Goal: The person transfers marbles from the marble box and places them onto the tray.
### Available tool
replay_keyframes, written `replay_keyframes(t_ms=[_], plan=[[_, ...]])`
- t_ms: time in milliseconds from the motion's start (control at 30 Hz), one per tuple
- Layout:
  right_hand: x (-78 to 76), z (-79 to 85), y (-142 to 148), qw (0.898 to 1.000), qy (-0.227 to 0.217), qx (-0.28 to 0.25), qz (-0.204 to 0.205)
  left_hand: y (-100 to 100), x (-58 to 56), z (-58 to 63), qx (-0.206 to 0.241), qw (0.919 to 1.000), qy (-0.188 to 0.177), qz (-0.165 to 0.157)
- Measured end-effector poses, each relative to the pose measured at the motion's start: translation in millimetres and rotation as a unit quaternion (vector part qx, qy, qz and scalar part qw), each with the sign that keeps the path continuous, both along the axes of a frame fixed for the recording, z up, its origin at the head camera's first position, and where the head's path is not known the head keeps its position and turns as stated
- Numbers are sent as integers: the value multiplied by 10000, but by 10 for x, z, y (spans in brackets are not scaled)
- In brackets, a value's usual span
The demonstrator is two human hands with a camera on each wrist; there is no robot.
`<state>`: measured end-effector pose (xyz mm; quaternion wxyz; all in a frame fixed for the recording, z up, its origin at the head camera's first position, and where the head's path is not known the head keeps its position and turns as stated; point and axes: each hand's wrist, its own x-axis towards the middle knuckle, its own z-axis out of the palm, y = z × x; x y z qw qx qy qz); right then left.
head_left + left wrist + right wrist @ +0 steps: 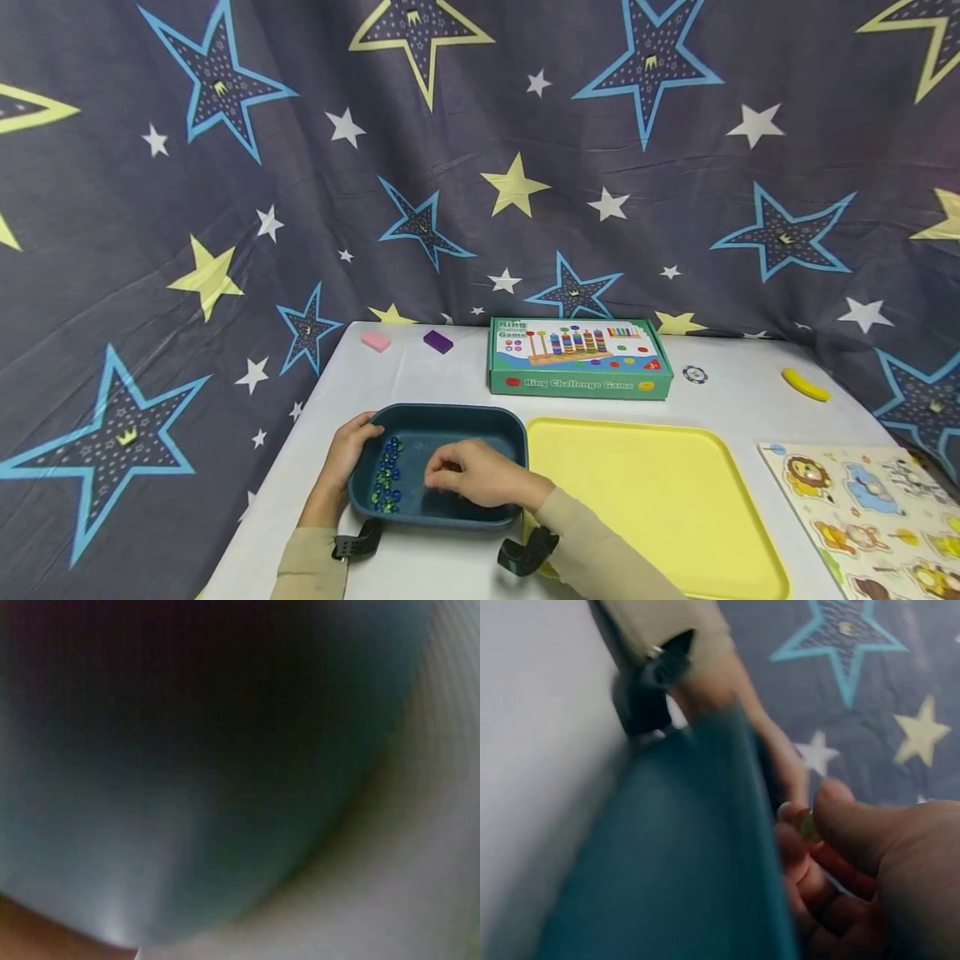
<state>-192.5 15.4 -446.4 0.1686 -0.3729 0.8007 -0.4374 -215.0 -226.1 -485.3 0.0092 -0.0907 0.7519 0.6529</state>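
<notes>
A dark teal rectangular tub stands on the table, and its blurred outside fills most of the left wrist view. Several blue and green glass marbles lie in a loose band along its left side. My left hand grips the tub's left rim, fingers over the edge. Over the middle of the tub is my right hand, its thumb and index finger pinching a greenish marble, visible in the right wrist view. The other fingers of that hand are curled in.
Right of the tub lies a yellow tray. A green game box sits behind, with pink and purple blocks to its left. A poker chip, a toy banana and an animal puzzle board are at the right.
</notes>
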Motion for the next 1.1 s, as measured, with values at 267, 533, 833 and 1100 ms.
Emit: replay_keyframes(t_ms=[267,533,833,1100], plan=[[-60,93,544,9878,-99,-834,-1313,-21,-12,-26,34,10000,16,-29],[-243,-62,1010,9425,-342,-1622,-2902,-40,-30,-36,86,9999,-71,-125],[-419,-311,1346,9198,-413,-1234,-3703,-31,-6,-14,-37,10000,-63,-64],[-437,-529,1329,9175,-300,-647,-3912,21,93,161,-9,9998,-46,-201]])
